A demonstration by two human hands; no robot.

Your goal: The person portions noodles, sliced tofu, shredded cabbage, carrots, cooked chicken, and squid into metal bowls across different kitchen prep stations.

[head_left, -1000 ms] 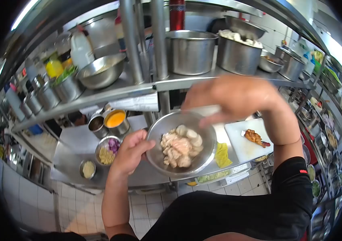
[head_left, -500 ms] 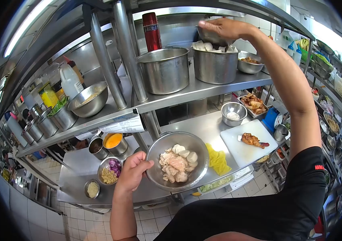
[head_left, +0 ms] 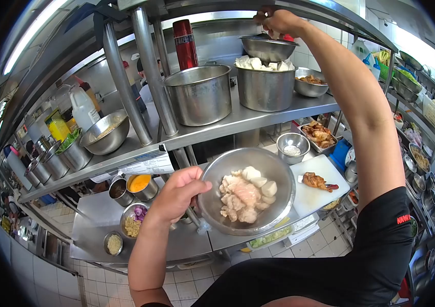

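My left hand point(head_left: 180, 193) grips the rim of a steel mixing bowl point(head_left: 210, 217), thumb over the edge. Inside lie pale raw meat pieces point(head_left: 243, 197) and several smooth white chunks point(head_left: 261, 183). Up at the shelf, my right hand point(head_left: 278, 23) is raised over a smaller steel bowl point(head_left: 268, 49), its fingers bunched and pointing down; what they hold, if anything, is hidden. That small bowl rests above a steel pot point(head_left: 266, 91) heaped with white chunks point(head_left: 256, 62).
A steel shelf point(head_left: 202, 132) crosses ahead, carrying another large pot point(head_left: 199, 100), a red flask point(head_left: 185, 45) and a bowl of browned pieces point(head_left: 312, 87). Below are a cutting board point(head_left: 319, 197) with brown meat point(head_left: 317, 181), a yellow-orange liquid pot point(head_left: 142, 187) and a chopped-ingredient bowl point(head_left: 133, 220).
The mixing bowl has moved right and nearer the camera with my left hand. My right hand has changed from outstretched fingers to bunched ones over the small bowl, which now shows more fully.
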